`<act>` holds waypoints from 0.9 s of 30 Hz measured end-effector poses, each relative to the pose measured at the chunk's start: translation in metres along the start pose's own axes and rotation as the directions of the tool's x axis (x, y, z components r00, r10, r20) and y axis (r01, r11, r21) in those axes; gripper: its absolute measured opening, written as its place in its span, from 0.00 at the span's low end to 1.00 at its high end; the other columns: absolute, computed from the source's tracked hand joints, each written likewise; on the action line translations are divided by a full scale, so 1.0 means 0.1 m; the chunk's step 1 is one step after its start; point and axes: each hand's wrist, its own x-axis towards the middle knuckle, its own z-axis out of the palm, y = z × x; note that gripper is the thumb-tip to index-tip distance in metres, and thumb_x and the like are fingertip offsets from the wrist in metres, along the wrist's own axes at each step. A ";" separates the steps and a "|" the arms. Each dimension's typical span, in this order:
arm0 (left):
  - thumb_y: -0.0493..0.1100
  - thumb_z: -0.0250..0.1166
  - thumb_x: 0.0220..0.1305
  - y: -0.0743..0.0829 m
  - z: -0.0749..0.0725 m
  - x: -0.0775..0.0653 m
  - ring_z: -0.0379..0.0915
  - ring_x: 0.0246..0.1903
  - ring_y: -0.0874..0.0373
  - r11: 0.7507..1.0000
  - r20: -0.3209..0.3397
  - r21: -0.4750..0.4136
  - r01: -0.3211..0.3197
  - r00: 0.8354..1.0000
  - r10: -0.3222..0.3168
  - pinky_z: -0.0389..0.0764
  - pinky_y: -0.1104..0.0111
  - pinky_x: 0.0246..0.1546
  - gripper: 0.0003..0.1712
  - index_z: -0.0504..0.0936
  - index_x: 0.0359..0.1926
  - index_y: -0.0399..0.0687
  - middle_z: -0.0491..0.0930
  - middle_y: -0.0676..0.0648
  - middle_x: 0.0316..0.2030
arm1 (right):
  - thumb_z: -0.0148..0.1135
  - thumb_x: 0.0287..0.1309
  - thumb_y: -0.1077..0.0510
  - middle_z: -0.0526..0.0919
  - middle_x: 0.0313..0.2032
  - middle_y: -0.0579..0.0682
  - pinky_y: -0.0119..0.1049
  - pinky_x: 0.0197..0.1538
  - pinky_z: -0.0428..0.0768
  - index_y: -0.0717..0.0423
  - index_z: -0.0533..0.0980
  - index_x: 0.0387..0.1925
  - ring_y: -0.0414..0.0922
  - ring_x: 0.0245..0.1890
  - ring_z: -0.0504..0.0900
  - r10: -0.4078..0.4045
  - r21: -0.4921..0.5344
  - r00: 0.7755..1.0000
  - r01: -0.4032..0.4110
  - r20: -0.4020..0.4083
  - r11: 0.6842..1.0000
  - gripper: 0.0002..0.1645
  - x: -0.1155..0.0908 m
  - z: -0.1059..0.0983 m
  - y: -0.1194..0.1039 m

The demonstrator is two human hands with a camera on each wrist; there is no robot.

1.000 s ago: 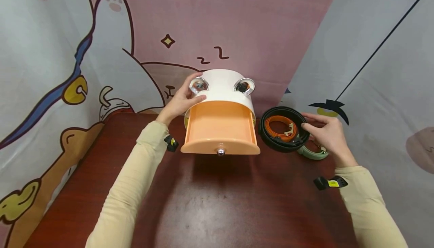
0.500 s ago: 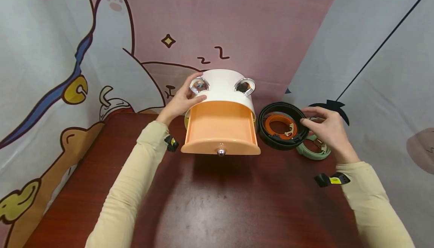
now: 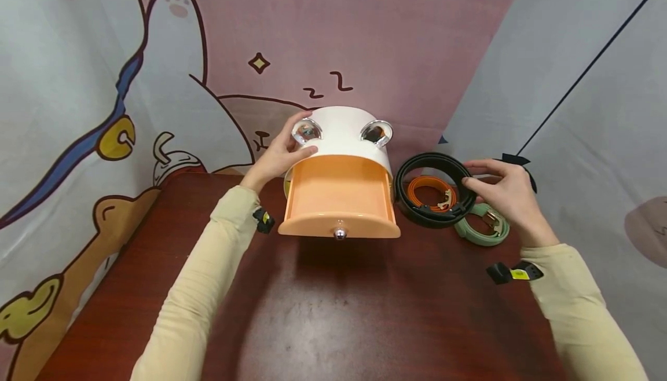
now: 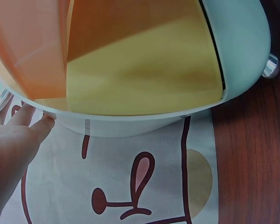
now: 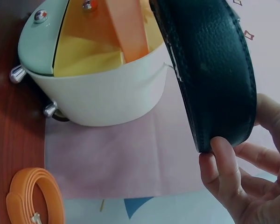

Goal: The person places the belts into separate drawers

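Note:
My left hand (image 3: 278, 158) holds the upper left of a white drawer box (image 3: 341, 129) with two shiny ear-like rings, its thumb at the front edge. The box's top orange drawer (image 3: 339, 224) is pulled out, and its inside shows nothing lying in it. Between thumb and fingers, my right hand (image 3: 505, 196) pinches the right side of a coiled black belt (image 5: 214, 70), raised beside the box. Seen through and behind this coil is a rolled orange belt (image 3: 429, 181) with a pale metal buckle. A coiled light green belt (image 3: 476, 238) lies below the right hand.
Below the orange drawer, the wrist views show a yellow drawer (image 4: 144, 88) and a pale green one (image 4: 242, 46) with a metal knob. The box stands at the back of a dark red wooden table (image 3: 323, 311), against a cartoon-printed cloth (image 3: 365, 33).
My right hand has raised the black belt coil slightly and tilted it, uncovering more of the orange and green belts. The left hand and the box stay where they were.

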 end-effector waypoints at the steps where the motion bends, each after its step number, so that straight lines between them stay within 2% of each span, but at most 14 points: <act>1: 0.34 0.60 0.58 0.00 0.00 0.00 0.64 0.24 0.54 1.000 0.001 0.005 0.000 1.000 0.000 0.70 0.70 0.27 0.41 0.47 0.67 0.52 0.69 0.33 0.45 | 0.64 0.50 0.52 0.81 0.36 0.50 0.34 0.23 0.78 0.51 0.76 0.47 0.35 0.28 0.80 0.004 0.008 1.000 -0.004 0.004 1.000 0.20 0.00 0.00 -0.01; 8: 0.34 0.60 0.58 0.00 -0.01 0.01 0.60 0.19 0.55 1.000 -0.003 0.024 -0.007 1.000 0.007 0.67 0.70 0.23 0.41 0.48 0.67 0.53 0.70 0.35 0.37 | 0.64 0.50 0.51 0.81 0.36 0.45 0.35 0.25 0.78 0.49 0.76 0.47 0.36 0.29 0.80 0.017 0.047 0.999 -0.019 0.042 0.999 0.20 0.05 0.04 -0.08; 14: 0.35 0.60 0.58 0.01 0.00 -0.01 0.56 0.17 0.57 0.998 -0.004 0.060 -0.015 1.000 0.016 0.63 0.71 0.21 0.40 0.48 0.67 0.51 0.67 0.35 0.30 | 0.63 0.52 0.54 0.81 0.37 0.47 0.37 0.24 0.78 0.52 0.76 0.48 0.40 0.28 0.80 -0.011 0.107 0.997 0.002 0.082 0.994 0.20 0.07 0.13 -0.12; 21: 0.36 0.60 0.58 0.01 0.00 -0.02 0.56 0.17 0.57 0.998 -0.008 0.061 -0.009 1.000 0.009 0.63 0.71 0.21 0.40 0.49 0.67 0.52 0.67 0.34 0.32 | 0.62 0.52 0.52 0.80 0.38 0.52 0.39 0.19 0.76 0.51 0.77 0.47 0.47 0.21 0.79 -0.012 0.163 0.992 -0.009 0.126 0.987 0.19 0.12 0.24 -0.19; 27: 0.36 0.60 0.58 0.02 -0.01 -0.01 0.53 0.16 0.57 0.995 -0.012 0.095 -0.002 1.000 0.003 0.61 0.71 0.19 0.41 0.49 0.67 0.54 0.64 0.36 0.24 | 0.62 0.52 0.57 0.82 0.36 0.54 0.37 0.19 0.75 0.56 0.77 0.47 0.46 0.19 0.78 -0.024 0.189 0.989 -0.004 0.147 0.982 0.18 0.17 0.32 -0.31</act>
